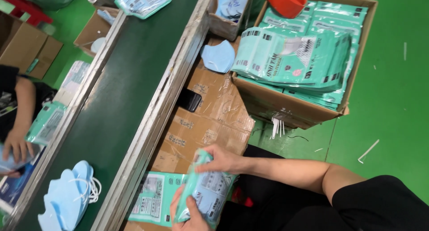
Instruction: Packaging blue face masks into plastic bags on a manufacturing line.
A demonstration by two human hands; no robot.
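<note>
My left hand (190,213) and my right hand (221,159) both grip one teal mask pouch (206,193) at the bottom centre, the left from below, the right over its top edge. The pouch is held upright above a flat teal pouch (152,202) that lies on a brown cardboard sheet (201,123). A stack of light blue face masks (67,197) with white ear loops rests on the dark green conveyor belt (129,79) to my left.
A carton (308,108) packed with teal pouches stands at upper right, a red tape dispenser (287,0) on top. One loose blue mask (218,56) lies on cardboard. A dark phone (191,100) lies by the belt rail. Another person's hand (17,144) works across the belt.
</note>
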